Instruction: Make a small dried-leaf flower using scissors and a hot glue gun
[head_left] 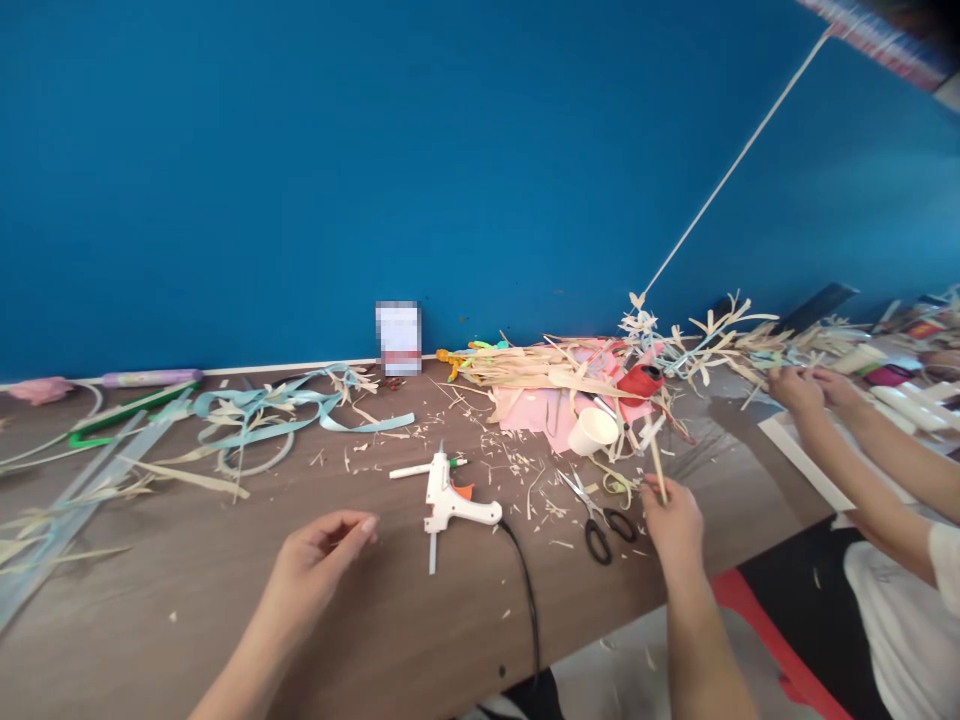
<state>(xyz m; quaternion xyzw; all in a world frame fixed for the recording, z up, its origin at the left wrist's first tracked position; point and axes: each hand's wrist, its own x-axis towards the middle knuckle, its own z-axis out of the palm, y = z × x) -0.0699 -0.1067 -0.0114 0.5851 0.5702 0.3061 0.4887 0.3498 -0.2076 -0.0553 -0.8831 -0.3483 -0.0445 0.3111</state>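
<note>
My left hand (pixel 319 560) hovers over the near table with its fingers curled and the thumb against them; nothing shows in its grasp. A thin pale strip (pixel 657 460) stands up from the fingers of my right hand (pixel 675 525), which is closed on its lower end. Between my hands a white hot glue gun (pixel 442 495) with an orange trigger lies on the table, a glue stick poking out of its back. Scissors (pixel 596 520) with black handles lie half open just left of my right hand. Beyond them a white paper cup (pixel 592 432) rests on its side.
Pale strips (pixel 525 365) are heaped on pink sheets (pixel 525 415) by the blue wall. Light-blue ribbon (pixel 300 415) lies at left. A black cord (pixel 529 580) runs off the front edge. At right, another person's hands (pixel 806 390) work among pale pieces.
</note>
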